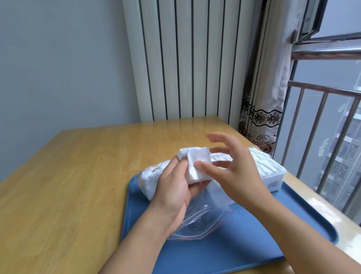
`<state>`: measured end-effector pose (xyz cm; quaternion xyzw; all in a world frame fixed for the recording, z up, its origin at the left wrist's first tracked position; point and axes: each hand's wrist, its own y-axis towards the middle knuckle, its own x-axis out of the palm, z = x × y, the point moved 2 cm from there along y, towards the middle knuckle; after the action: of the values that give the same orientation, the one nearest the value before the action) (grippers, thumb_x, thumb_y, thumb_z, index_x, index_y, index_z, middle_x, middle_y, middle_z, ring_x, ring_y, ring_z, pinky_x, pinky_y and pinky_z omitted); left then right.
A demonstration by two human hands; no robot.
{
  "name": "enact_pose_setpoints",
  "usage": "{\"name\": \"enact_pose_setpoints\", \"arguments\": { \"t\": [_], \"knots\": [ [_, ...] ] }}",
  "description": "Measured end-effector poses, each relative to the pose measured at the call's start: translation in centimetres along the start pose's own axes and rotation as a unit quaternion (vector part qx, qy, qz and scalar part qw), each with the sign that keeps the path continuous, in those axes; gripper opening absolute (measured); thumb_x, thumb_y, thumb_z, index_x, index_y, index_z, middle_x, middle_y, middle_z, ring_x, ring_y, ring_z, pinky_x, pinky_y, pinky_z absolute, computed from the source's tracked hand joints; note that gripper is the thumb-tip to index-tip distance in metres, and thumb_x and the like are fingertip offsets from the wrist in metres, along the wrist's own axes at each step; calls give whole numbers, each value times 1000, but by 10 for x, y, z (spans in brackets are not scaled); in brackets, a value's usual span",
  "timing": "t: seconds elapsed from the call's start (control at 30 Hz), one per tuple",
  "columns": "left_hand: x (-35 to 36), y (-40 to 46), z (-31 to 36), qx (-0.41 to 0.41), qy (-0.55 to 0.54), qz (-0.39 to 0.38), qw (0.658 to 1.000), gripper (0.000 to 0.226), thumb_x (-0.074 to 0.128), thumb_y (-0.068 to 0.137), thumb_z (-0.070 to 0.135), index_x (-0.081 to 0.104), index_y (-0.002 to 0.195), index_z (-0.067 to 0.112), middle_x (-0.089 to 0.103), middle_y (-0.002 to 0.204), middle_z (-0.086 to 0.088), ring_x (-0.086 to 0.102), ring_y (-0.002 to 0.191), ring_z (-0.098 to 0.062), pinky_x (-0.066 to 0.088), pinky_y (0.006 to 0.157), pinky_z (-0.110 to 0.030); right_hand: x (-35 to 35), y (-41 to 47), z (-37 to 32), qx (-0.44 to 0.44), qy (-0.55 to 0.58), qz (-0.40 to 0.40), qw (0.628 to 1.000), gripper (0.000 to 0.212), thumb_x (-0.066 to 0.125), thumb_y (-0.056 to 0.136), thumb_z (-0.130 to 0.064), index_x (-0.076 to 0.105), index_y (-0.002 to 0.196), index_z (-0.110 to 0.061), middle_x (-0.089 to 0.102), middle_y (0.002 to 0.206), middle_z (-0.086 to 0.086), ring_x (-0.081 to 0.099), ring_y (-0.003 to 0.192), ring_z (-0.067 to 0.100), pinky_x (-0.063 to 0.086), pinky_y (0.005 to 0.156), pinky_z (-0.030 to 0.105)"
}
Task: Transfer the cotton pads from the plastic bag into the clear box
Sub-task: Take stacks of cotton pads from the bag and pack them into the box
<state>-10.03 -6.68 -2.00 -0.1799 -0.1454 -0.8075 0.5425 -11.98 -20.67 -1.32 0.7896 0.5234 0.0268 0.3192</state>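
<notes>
- A blue tray [238,247] is seen lying on a wooden table [60,189], toward the table's right side, near a railed window [338,146].
- A small stack of white cotton pads [195,164] is held above the tray by the left hand [175,193]; the fingers are closed around the stack from below and behind, with the thumb pressed on its left edge.
- The right hand [234,169] is held just beside the stack with fingers spread apart and curved; its thumb tip rests against the front face of the pads. Nothing is clamped in this hand.
- A clear plastic bag [203,217] with a red zip line is seen lying on the tray beneath both hands. Its near end looks flat and transparent; its far left end is bulged with white pads remaining inside [152,178].
- The clear box [271,173] is seen at the far right corner of the tray, partly hidden behind the right hand. A row of white pads is visible inside it, standing on edge and reaching its rim.
- A barcode label is noted on the near wall of the box; its print cannot be read.
- A white ribbed radiator [179,50] and a patterned curtain [264,87] are seen behind the table.
</notes>
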Motion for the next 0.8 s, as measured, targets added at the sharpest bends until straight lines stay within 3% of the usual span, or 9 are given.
{"name": "enact_pose_setpoints", "arguments": {
  "t": [0.07,0.13,0.23,0.4,0.53,0.63,0.8],
  "knots": [
    [1,0,0,8,4,-6,1000,33,37,106,12,65,123,9,73,118,-14,69,114,-26,56,97,-42,-2,3,3,68,40,-47,996,55,87,78,-20,64,128,-23,68,121,-9,70,103,11,59,86,34],
    [0,0,0,12,4,-6,1000,33,37,106,11,64,124,9,73,118,-13,68,115,-27,55,98,-43,-3,4,4,85,82,-79,990,38,86,79,-16,73,115,-18,77,107,-5,74,98,14,61,83,38],
    [-1,1,0,14,-12,7,1000,34,35,106,8,65,123,8,74,117,-14,68,116,-27,58,93,-41,-3,3,2,74,125,-51,988,27,87,76,-8,77,100,-14,80,95,-1,76,90,17,60,72,34],
    [-2,1,3,6,-42,21,999,36,34,105,6,64,123,1,73,117,-18,67,116,-29,61,88,-39,-1,1,-2,6,79,14,997,17,86,74,-3,79,86,-13,79,85,-3,75,79,16,62,75,37],
    [-5,4,6,-4,-57,33,998,31,40,106,11,66,121,3,72,118,-22,69,109,-28,62,81,-36,-10,3,-10,-38,100,-34,994,13,86,77,-8,74,80,-12,74,80,0,65,71,16,52,65,40],
    [-7,4,6,9,12,14,1000,32,41,105,12,67,122,7,73,117,-16,68,103,-22,61,81,-34,-15,5,-11,-16,161,-88,983,14,83,79,-4,71,81,-9,68,75,4,61,67,18,46,64,41],
    [-2,1,3,13,25,-12,1000,35,39,105,17,69,121,8,72,119,-13,68,108,-23,59,84,-36,-12,6,-5,24,152,-91,984,14,81,79,0,75,86,-11,77,80,13,70,72,17,56,72,34]
  ]
}}
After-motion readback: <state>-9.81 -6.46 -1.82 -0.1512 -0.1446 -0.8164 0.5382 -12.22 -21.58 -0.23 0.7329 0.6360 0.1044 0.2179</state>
